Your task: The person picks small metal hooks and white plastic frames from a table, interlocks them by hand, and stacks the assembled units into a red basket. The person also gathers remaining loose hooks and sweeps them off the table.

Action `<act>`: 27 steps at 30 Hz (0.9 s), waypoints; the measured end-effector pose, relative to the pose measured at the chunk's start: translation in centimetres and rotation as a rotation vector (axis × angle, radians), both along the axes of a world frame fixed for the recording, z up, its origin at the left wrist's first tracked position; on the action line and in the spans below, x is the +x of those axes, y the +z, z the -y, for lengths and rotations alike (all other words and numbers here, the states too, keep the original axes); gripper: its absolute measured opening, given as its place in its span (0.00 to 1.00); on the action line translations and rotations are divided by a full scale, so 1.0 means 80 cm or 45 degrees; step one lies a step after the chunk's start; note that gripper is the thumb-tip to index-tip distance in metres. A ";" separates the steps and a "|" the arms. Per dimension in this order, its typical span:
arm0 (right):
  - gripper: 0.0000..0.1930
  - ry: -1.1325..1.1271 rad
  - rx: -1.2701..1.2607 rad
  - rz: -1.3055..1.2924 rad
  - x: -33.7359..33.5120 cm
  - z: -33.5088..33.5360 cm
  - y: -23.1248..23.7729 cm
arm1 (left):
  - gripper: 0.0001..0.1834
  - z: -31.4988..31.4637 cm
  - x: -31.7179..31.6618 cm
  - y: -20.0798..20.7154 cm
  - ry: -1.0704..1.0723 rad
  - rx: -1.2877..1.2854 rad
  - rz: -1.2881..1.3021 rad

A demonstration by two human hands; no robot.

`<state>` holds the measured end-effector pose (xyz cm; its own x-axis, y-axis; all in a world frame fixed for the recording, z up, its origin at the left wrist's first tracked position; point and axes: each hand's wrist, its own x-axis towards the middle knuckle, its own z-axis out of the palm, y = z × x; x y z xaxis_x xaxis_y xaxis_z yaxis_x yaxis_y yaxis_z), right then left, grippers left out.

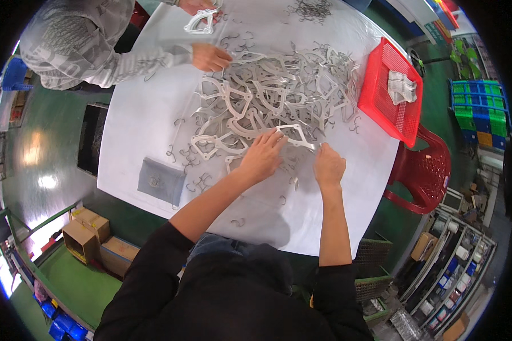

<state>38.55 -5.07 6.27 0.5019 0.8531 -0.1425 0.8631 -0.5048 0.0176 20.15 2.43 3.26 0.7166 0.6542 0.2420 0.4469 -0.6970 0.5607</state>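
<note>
Head view: The left hand [264, 154] grips the left end of a silver metal bracket [303, 144], palm down, with its fingers extended; its thumb is hidden. The right hand [329, 166] is curled, fingertips together, at the right end of the same bracket. Whether it pinches the bracket or a small part cannot be told.

The bracket lies between the two hands, at the near edge of a pile of similar brackets [239, 101]. The pile occupies the middle of a white-covered counter [136, 131]. Loose wire hooks [201, 183] are scattered left of the left forearm. A grey-blue pouch [173, 186] lies near the counter's near-left edge, with several hooks visible on or in it.

A red perforated basket [370, 79] stands at the right edge of the counter and contains a white bundle [401, 88]. A dark red chair [432, 165] stands beside the counter, below the basket in the view.

At the upper left, a co-worker's hand [210, 57] reaches to the pile's far-left edge. The co-worker's other hand is at a separate bracket [200, 21], partly cut off by the view.
</note>
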 end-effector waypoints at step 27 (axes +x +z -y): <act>0.07 -0.241 0.678 -1.869 0.014 -0.125 -0.055 | 0.19 -0.019 -0.109 -0.024 1.086 -2.111 1.449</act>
